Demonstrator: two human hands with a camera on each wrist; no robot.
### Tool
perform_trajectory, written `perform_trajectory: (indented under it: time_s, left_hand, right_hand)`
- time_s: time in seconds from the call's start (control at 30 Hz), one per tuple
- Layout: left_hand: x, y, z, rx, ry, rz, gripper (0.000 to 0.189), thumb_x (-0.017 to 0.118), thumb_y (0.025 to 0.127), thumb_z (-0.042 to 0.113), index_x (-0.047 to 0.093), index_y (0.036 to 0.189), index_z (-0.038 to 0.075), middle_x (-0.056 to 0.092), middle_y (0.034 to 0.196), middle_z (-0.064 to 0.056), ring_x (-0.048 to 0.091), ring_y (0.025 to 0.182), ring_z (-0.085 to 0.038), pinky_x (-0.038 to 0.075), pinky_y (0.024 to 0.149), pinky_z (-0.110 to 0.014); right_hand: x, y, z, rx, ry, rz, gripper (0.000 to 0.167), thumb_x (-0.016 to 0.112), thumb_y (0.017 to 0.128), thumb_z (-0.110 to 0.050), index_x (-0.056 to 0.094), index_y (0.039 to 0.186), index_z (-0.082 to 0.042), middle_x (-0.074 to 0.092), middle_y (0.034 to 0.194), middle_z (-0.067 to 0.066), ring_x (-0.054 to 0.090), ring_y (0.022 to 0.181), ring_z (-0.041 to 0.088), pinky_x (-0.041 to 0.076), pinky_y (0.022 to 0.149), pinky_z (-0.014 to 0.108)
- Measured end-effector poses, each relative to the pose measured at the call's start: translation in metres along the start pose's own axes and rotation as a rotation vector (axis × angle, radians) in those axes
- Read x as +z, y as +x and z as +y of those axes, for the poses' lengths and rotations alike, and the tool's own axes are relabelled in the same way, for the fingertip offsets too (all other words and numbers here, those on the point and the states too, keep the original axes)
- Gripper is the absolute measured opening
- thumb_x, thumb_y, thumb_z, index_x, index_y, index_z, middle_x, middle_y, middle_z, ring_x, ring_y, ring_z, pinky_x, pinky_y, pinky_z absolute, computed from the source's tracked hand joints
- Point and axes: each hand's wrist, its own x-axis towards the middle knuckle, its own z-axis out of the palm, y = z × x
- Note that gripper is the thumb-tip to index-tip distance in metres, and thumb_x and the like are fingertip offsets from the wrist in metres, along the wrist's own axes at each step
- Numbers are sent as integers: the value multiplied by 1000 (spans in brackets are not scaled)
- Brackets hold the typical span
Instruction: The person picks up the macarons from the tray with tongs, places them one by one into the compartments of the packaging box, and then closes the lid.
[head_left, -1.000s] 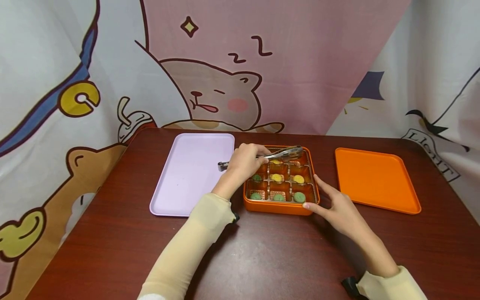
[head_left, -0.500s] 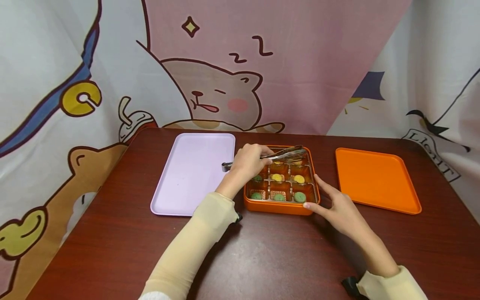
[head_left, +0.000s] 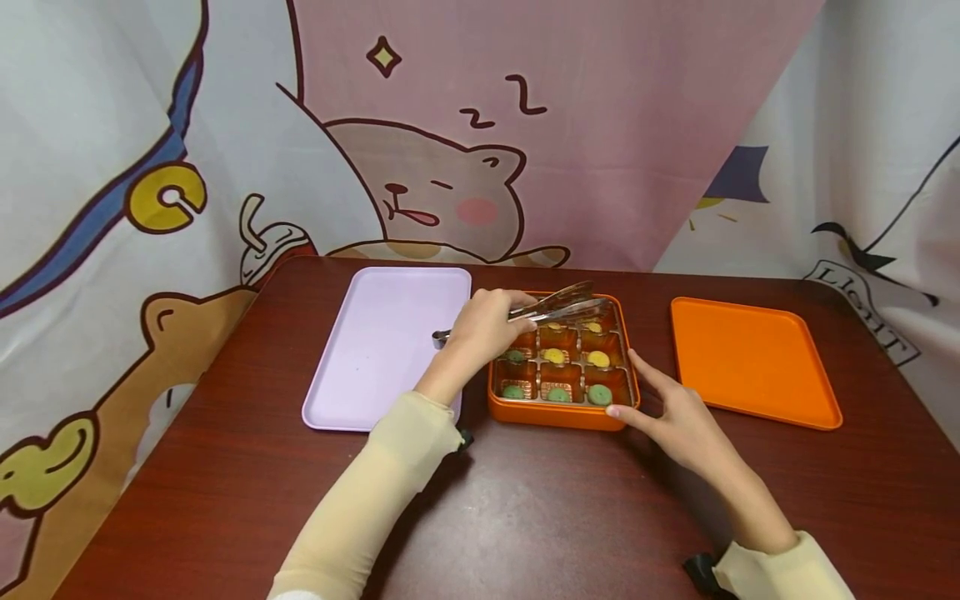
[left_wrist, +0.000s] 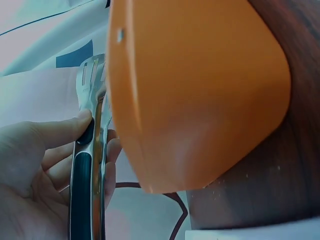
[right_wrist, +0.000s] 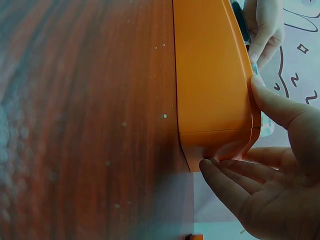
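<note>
My left hand holds metal tongs above the back of an orange box. The tongs' tips stand apart, and I see nothing between them. In the left wrist view the thumb presses a dark grip pad on the tongs. A clear divided insert fills the box, with round green pieces and yellow pieces, cookie-like, in its compartments. My right hand grips the box's front right corner, thumb at the rim and fingers along the side. The left hand covers part of the back left compartments.
A pale purple tray lies left of the box, partly under the left forearm. An orange lid or flat tray is at the right. Everything stands on a dark brown table, with a printed curtain behind it.
The tongs went slightly right, then back left, and their tips have spread apart and risen a little. Yellow pieces at the back show more clearly. The right hand and box have stayed put.
</note>
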Motion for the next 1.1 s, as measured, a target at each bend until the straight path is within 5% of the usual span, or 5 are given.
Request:
perform_trajectory:
  time_s: [0.23,0.43,0.7,0.8,1.1]
  left_hand:
    - [-10,-9,-10,-16,-47,33,41,73,91,33,67,130,22,70,127,-3,68,110,-27,53,91,-43]
    - [-20,-20,-19,-19,-74,80,42,75,89,33,68,128,22,73,121,-7,68,107,-30,52,88,-45]
    - [-35,-37,-38,-5,-102,156,39,76,88,30,70,125,21,75,116,-6,69,103,-29,51,88,-46]
    - [-42,-45,-47,-8,-102,189,41,77,87,30,70,126,19,76,113,-5,70,99,-28,51,87,-46]
    - [-59,-74,-87,-60,-73,266,42,79,85,27,71,124,14,77,105,-8,69,85,-25,50,78,-45]
  right_hand:
    - [0,0,0,-4,1,4,90,70,91,-44,24,158,-6,37,153,32,58,121,48,47,96,62]
    - [0,1,0,3,-6,1,90,70,91,-44,24,158,-6,38,152,32,59,71,22,52,87,53]
    - [0,0,1,6,0,2,90,70,91,-44,24,158,-6,38,153,31,66,83,32,49,93,59]
    - [0,0,1,9,0,-4,90,70,91,-44,23,158,-7,38,153,31,49,58,16,52,82,46]
    - [0,0,1,8,-10,-4,90,71,90,-44,25,158,-7,41,151,31,28,48,7,43,71,32]
